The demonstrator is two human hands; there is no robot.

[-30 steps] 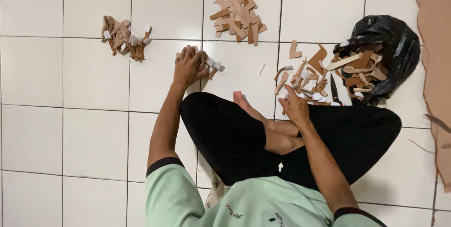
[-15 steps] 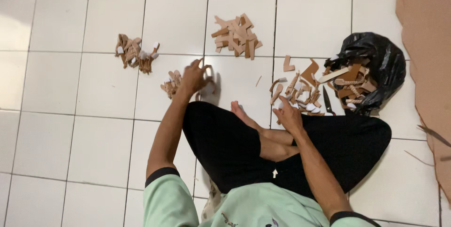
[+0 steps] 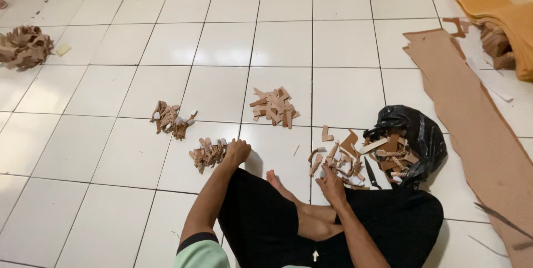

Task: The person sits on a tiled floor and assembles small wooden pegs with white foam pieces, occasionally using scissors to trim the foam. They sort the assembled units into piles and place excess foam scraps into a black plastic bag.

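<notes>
Sorting step, it seems — the left hand (image 3: pixel 237 151) rests curled against a small bundle of brown pieces (image 3: pixel 207 153) on the floor (image 3: pixel 133 151). The right hand (image 3: pixel 331 183) is closed loosely at the scrap heap (image 3: pixel 341 160); picking one piece calls for a fine pinch.

Left hand (image 3: pixel 237 151) touching the small brown bundle pile (image 3: pixel 208 153); open tile floor (image 3: pixel 127 157) to its left and toward the camera, nothing blocking. Another bundle pile (image 3: pixel 171 118) sits just beyond to the left, narrow gap between the two. Flat cut-piece stack (image 3: pixel 273 106) ahead, bare tile lane between it and the left hand. Right hand (image 3: pixel 332 185) hemmed in: loose scrap heap (image 3: pixel 338 160) right in front, black bag (image 3: pixel 413 135) of offcuts close on its right, scissors (image 3: pixel 371 172) lying between. Crossed legs (image 3: pixel 288 212) block the near side. Long brown sheet (image 3: pixel 472 118) covers the floor far right. Far-left heap (image 3: pixel 23 46) well apart.
</notes>
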